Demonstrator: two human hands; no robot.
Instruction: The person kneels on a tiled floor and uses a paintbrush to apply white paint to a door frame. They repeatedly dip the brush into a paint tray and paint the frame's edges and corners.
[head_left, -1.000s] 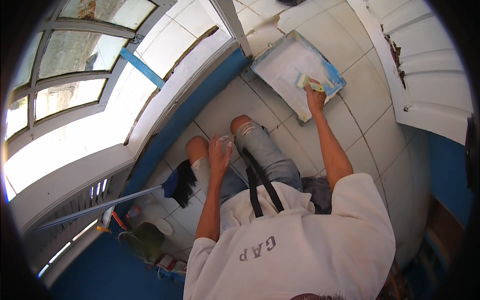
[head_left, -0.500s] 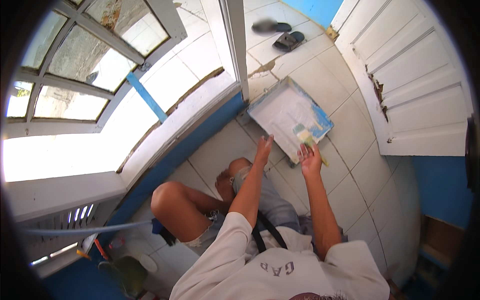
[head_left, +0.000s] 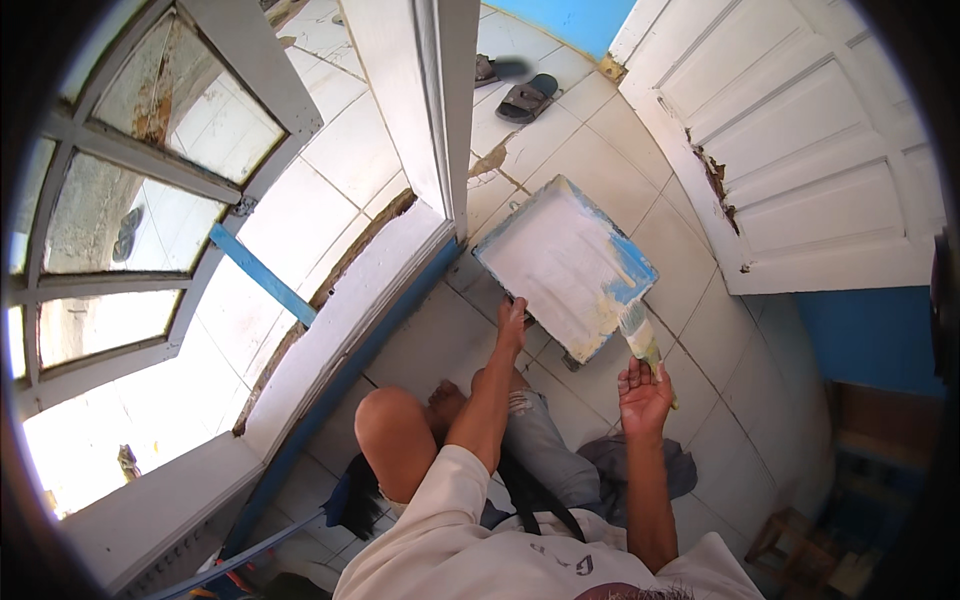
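Note:
My right hand [head_left: 645,402] is palm up, with a paintbrush [head_left: 640,338] held between thumb and fingers. Whitish paint coats the brush's bristles, which point away from me beside the tray's near right corner. A paint tray [head_left: 550,250] lies on the tiles in front of me, its inside covered in white paint with blue and cream patches along the right side. At the tray's near left edge, my left hand [head_left: 511,325] has its fingers closed on the rim; the fingertips are partly hidden.
A low white window sill [head_left: 350,330] runs along my left, beneath an open glazed window frame [head_left: 150,200]. Dark slippers [head_left: 527,98] lie beyond the tray. At right stands a white panelled door [head_left: 830,150] with a broken edge. A dark cloth [head_left: 640,470] lies by my right forearm.
The paintbrush has moved from over the tray to outside its right side, with my right hand drawn nearer to me. My left hand has come to the tray's rim. The view has shifted.

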